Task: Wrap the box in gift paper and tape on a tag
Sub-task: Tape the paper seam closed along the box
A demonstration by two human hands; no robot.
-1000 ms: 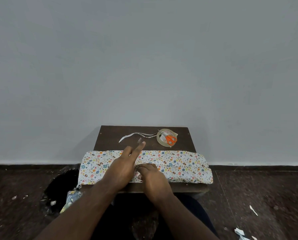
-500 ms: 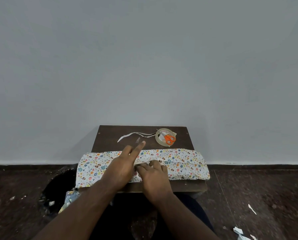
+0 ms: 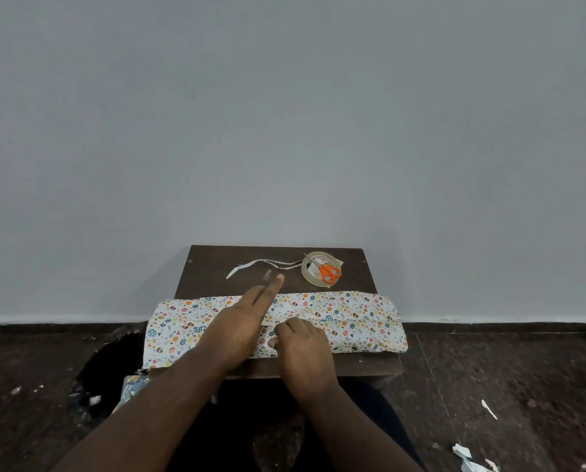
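Observation:
The box lies across the near half of a small dark table (image 3: 216, 267), covered in white gift paper (image 3: 352, 318) with a coloured print. My left hand (image 3: 240, 321) rests flat on the paper's middle, fingers stretched toward the far edge. A small clear bit of tape (image 3: 267, 274) stands up beside its fingertips. My right hand (image 3: 298, 342) sits just right of it, fingers curled onto the paper's overlapping edge, thumb tucked against the near side. A tape roll (image 3: 310, 275) lies at the back right. No tag can be made out.
Orange-handled scissors (image 3: 329, 272) lie on the tape roll. A thin white paper strip (image 3: 250, 267) curls across the back of the table. A grey wall stands right behind. Paper scraps (image 3: 472, 461) lie on the dark floor at right, and a dark bag (image 3: 107, 362) sits at left.
My right hand's fingers have crept slightly farther onto the paper seam. My left hand stays flat in the same place.

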